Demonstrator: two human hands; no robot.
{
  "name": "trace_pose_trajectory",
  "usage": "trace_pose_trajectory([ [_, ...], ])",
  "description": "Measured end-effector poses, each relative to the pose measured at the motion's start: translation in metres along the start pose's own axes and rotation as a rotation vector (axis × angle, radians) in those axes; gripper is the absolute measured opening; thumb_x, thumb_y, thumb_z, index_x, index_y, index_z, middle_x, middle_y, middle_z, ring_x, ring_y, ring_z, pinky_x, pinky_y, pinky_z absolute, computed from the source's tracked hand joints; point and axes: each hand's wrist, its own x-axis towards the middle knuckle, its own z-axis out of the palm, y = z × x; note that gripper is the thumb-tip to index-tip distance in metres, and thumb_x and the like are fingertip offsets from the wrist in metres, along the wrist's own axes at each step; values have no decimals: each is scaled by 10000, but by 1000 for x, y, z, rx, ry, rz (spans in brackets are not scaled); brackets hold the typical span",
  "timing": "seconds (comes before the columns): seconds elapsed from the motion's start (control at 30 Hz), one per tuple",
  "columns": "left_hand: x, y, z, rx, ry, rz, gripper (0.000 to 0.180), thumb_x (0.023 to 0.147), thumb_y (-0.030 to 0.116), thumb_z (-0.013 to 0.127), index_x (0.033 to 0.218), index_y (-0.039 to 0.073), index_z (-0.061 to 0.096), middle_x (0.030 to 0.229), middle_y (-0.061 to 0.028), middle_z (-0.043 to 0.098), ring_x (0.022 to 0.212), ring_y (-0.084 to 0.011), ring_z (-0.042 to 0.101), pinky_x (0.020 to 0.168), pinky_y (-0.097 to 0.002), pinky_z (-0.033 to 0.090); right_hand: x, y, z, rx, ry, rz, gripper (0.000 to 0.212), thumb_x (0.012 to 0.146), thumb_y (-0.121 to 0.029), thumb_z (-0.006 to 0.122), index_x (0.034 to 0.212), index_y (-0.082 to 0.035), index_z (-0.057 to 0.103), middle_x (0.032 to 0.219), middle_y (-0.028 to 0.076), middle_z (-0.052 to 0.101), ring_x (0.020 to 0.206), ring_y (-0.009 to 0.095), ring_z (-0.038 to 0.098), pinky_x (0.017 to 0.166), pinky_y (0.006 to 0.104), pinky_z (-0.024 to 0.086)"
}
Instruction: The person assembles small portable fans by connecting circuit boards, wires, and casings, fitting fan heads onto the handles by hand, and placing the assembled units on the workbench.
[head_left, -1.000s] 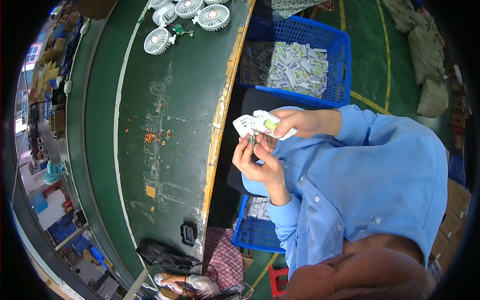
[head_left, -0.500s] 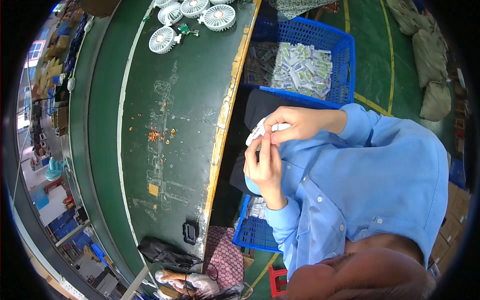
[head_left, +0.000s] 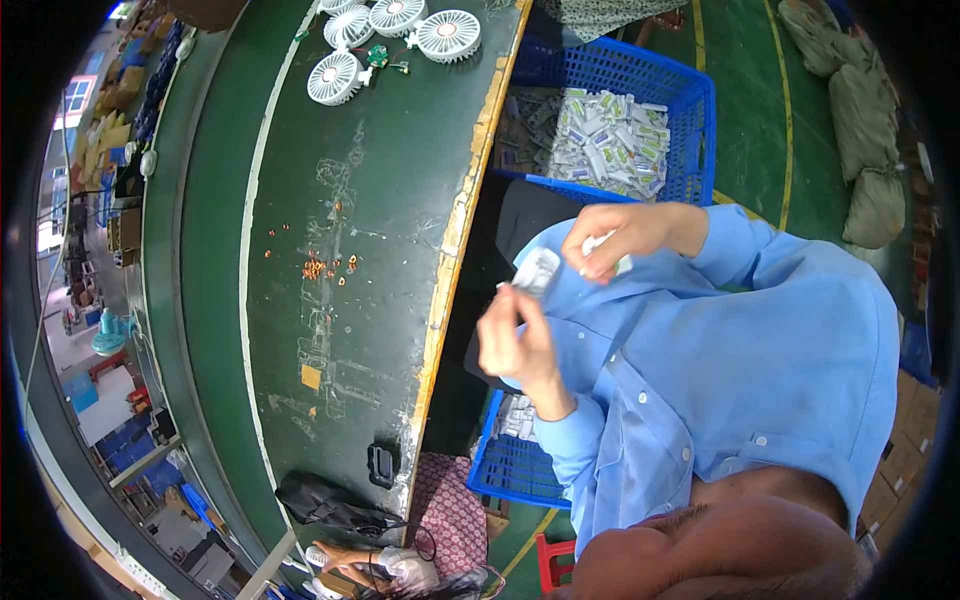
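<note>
My left hand point(head_left: 520, 345) has its thumb and fingers closed in a pinch, with a tiny pale bit at the tips that is too small to name. Right beyond those fingertips is a white oblong piece point(head_left: 537, 270) with greyish markings; whether the hand touches it or it lies on my lap I cannot tell. Held in my right hand point(head_left: 625, 240), farther up and to the right, is a white plastic piece point(head_left: 598, 243), mostly covered by the curled fingers. The two hands are apart, above my blue-clad lap.
White fan heads point(head_left: 448, 36) with a green circuit board point(head_left: 377, 57) lie on the green table point(head_left: 390, 300). Small copper-coloured rings point(head_left: 315, 267) are scattered there. A blue crate point(head_left: 690, 130) holds many white oblong pieces; another blue crate point(head_left: 520, 475) stands below. A co-worker's hand point(head_left: 345, 560) shows at the bottom.
My hands have come apart; they were together over white pieces. The right hand moved right with a white piece, the left slightly left and down. The view shifted a little.
</note>
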Motion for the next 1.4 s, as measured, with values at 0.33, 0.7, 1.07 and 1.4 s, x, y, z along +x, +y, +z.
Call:
trace_pose_trajectory([
  [0.33,5,-5,-26,-740,340,-234,194,881,1,664,1069,-12,616,958,-158,616,834,-270,646,733,-371,575,-47,48,-121,-1362,653,470,432,850,-337,687,1097,11,623,1071,198,660,995,324,644,916,431,503],
  [0.7,15,29,-10,-1143,332,-568,220,974,127,575,1175,51,529,969,-104,584,727,-155,561,604,-241,460,44,20,16,-15,-105,-292,464,950,-289,587,1275,40,550,1317,164,564,1252,259,522,1056,382,393],
  [1.07,6,51,-4,-978,479,-827,276,994,164,579,1240,44,542,860,-37,594,713,-77,538,583,-172,415,44,20,28,-125,24,-254,304,934,-226,605,1091,28,660,1037,99,697,979,161,645,856,305,499],
  [1.4,13,51,-3,-1087,511,-926,274,1000,170,552,1237,35,527,866,-70,612,695,-105,549,626,-206,437,46,28,20,226,-4,-107,352,998,-292,501,1088,9,659,1036,87,694,946,129,650,841,289,510],
])
